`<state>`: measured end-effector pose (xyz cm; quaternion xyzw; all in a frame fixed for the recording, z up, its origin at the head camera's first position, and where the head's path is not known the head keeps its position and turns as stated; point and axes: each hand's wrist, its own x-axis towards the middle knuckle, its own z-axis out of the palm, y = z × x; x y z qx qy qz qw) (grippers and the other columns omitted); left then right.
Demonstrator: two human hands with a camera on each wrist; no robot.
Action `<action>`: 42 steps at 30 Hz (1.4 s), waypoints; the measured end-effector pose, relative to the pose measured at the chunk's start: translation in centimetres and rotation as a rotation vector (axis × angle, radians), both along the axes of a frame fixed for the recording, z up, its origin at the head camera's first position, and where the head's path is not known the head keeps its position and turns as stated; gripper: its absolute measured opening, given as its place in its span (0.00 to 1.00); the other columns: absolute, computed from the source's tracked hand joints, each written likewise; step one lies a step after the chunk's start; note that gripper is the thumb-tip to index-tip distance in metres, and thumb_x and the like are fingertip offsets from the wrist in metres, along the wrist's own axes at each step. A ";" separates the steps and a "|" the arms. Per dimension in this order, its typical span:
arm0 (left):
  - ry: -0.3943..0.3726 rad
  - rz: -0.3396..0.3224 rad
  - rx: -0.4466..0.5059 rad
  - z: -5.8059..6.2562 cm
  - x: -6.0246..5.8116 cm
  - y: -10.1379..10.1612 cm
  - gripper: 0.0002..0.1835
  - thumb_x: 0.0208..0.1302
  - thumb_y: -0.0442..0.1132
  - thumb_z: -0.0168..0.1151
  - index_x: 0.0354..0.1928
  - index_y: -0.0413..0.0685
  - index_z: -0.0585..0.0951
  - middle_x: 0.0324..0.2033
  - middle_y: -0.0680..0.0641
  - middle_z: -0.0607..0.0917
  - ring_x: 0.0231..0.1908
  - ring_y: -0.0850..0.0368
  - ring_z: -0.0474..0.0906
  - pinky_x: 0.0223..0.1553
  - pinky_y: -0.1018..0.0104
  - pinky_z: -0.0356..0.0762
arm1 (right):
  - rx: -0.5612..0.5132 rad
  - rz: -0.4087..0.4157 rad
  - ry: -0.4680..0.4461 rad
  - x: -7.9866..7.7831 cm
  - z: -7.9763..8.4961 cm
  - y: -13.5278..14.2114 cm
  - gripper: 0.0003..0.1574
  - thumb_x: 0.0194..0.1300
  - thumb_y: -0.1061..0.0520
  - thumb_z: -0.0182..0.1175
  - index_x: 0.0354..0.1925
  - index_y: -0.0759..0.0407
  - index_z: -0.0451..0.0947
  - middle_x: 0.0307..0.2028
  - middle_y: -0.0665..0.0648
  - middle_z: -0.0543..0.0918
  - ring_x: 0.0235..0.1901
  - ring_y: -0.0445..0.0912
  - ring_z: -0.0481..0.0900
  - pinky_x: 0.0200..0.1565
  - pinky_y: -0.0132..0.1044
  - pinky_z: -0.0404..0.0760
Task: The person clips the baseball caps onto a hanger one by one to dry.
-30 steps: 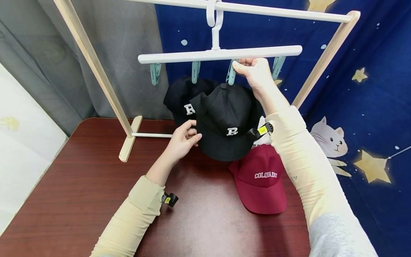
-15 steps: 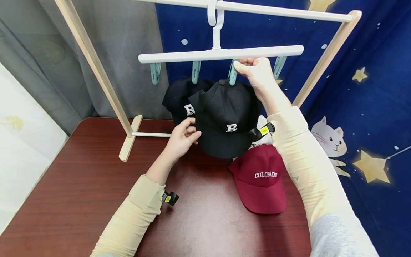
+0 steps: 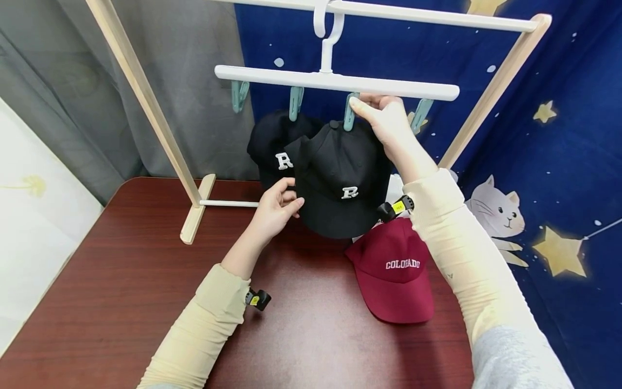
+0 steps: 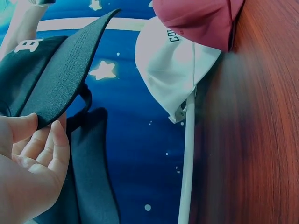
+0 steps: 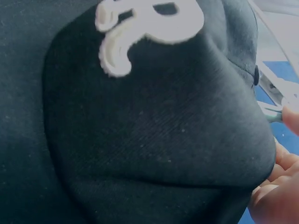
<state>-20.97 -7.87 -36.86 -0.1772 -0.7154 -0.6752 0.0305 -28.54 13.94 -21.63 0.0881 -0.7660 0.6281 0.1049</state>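
The white hanger point(image 3: 272, 76) has dipped at its right end as your right fingers point(image 3: 371, 99) pinch a teal clip point(image 3: 349, 116) beneath it, your left fingers point(image 3: 282, 186) pinching the front black cap point(image 3: 335, 156) below, best held steady against the clip.

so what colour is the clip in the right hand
The clip is a muted teal, showing best in the head view.

A black cap point(image 3: 335, 175), white R up front, is being held crown up, brim to six o'clock, its edge pinched at eight by the left hand point(image 3: 276, 209); at twelve, a teal clip point(image 3: 349, 112) is being gripped, near-upright, by the right hand point(image 3: 391, 121)!
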 end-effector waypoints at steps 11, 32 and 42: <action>-0.021 0.013 0.004 -0.5 -0.2 -0.2 0.16 0.63 0.23 0.57 0.53 0.34 0.71 0.26 0.42 0.78 0.23 0.54 0.74 0.29 0.64 0.78 | -0.059 -0.003 0.017 -0.1 -0.5 0.0 0.22 0.64 0.58 0.63 0.53 0.70 0.75 0.33 0.50 0.80 0.37 0.41 0.77 0.47 0.32 0.74; -0.070 0.008 -0.032 -1.3 -0.4 -0.6 0.17 0.65 0.26 0.57 0.54 0.35 0.70 0.25 0.42 0.77 0.28 0.46 0.75 0.28 0.62 0.77 | -0.030 -0.013 0.045 -0.2 -1.1 0.0 0.22 0.64 0.58 0.63 0.53 0.68 0.77 0.34 0.50 0.82 0.37 0.41 0.77 0.44 0.29 0.73; -0.104 0.014 -0.034 -1.8 -0.5 -0.8 0.17 0.65 0.26 0.57 0.54 0.37 0.69 0.25 0.45 0.77 0.27 0.53 0.76 0.29 0.63 0.78 | -0.005 0.029 0.068 -0.1 -1.8 0.3 0.20 0.64 0.58 0.63 0.53 0.67 0.78 0.37 0.51 0.82 0.41 0.41 0.76 0.44 0.29 0.71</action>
